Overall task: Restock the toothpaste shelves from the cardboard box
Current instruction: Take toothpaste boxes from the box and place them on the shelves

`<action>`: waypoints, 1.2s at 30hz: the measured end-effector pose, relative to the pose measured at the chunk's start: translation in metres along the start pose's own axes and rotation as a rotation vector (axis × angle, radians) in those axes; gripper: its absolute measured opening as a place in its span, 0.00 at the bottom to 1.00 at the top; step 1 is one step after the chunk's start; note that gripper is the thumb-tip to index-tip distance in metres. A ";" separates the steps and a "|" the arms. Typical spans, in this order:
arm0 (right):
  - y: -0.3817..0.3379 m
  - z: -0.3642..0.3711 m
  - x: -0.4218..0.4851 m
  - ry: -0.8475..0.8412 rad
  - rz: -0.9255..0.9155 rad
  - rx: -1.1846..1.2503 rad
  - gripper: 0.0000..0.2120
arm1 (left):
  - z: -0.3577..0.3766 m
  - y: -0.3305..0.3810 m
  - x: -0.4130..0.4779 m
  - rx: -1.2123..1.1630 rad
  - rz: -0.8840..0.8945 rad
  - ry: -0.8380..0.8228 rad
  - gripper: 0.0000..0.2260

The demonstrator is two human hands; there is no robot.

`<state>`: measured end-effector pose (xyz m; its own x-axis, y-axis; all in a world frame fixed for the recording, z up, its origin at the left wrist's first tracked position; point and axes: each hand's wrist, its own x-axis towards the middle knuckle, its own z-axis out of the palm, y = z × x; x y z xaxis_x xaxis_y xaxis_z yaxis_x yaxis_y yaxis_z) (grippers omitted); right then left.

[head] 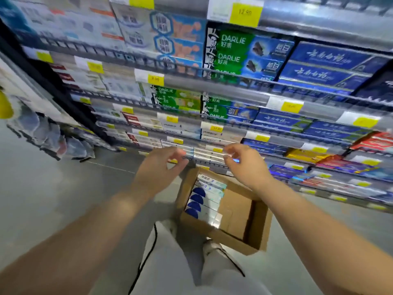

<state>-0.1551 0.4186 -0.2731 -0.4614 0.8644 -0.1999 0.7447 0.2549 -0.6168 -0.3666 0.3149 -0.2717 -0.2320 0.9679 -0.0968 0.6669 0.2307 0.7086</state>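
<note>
Left hand (161,167): fingers loosely curled at toothpaste shelf (212,164) front; blur, cannot tell grip. Cardboard box (259,226) on floor at its 5 o'clock, toothpaste cartons (206,198) along box's 9 o'clock wall. Right hand (244,165), box's 12 o'clock: likewise curled, cannot tell.

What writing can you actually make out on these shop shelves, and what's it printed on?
"DARLIE": green boxes.
"12.90": top yellow tag.
"9.90": lower yellow tag, faint.
Too blurred to read: blue boxes, other tags, packs in the cardboard box.
</note>
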 end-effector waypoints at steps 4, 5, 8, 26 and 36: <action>0.011 0.041 0.018 0.019 0.160 0.009 0.13 | 0.011 -0.035 0.046 -0.002 0.066 -0.149 0.06; 0.016 0.050 0.022 0.020 0.196 0.021 0.12 | 0.017 -0.047 0.054 -0.025 0.063 -0.169 0.06; 0.038 0.082 0.033 0.028 0.261 0.046 0.13 | 0.044 -0.080 0.067 -0.063 0.022 -0.191 0.06; 0.358 0.441 0.118 -0.152 0.332 0.015 0.26 | 0.393 -0.354 0.098 0.129 -0.069 -0.098 0.15; 0.429 0.504 0.163 -0.314 0.197 -0.435 0.35 | 0.449 -0.402 0.091 0.123 -0.004 0.072 0.22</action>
<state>-0.1544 0.4507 -0.9537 -0.3656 0.7603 -0.5368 0.9304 0.3143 -0.1885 -0.3380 0.3550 -0.8792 -0.2819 0.9584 -0.0454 0.7464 0.2488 0.6172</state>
